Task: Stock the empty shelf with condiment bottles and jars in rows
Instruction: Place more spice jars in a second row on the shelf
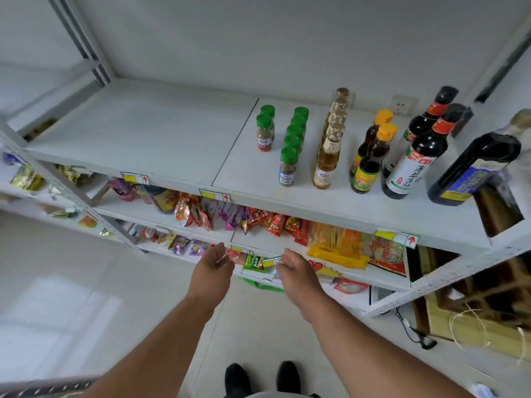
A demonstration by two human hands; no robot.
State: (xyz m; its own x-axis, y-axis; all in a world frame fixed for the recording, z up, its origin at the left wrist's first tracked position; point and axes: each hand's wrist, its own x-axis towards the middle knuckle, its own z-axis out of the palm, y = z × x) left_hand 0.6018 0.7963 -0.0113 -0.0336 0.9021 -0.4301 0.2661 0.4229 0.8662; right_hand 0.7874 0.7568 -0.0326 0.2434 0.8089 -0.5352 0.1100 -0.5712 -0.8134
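Below bottled shelf [161, 139], snack packets [258, 222].

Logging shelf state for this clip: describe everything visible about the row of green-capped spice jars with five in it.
The five-jar row runs front to back on the top shelf, right of the shorter two-jar row and left of the pale oil bottles. Each jar is small, clear, upright, with a green cap and brownish powder inside. The front jar bears a blue-and-white label. Neither hand touches them.

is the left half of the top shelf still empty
Yes, empty: the top shelf is bare left of its seam; the spice jars and bottles stand right of it.
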